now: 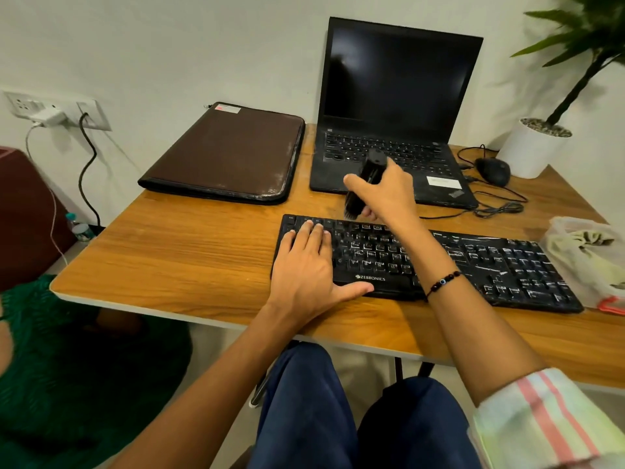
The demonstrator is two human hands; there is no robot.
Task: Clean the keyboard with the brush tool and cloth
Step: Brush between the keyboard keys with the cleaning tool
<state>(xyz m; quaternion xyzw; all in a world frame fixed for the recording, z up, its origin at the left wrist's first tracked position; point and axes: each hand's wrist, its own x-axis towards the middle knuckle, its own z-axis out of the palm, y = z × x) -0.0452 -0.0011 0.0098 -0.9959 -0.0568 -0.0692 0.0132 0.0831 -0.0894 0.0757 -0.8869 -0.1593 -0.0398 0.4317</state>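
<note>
The right hand (382, 194), at centre frame, is closed around a black brush tool (363, 184), bristles pointing down just above the top row of the black keyboard (473, 262). The brushing step seems in hand; the next move likely calls for sweeping bristles along the key rows, where pale dust shows. The left hand (304, 269) lies flat and open on the keyboard's left end, steadying it. What looks like a cloth (588, 247) sits at the right edge of the wooden table (169, 252).
</note>
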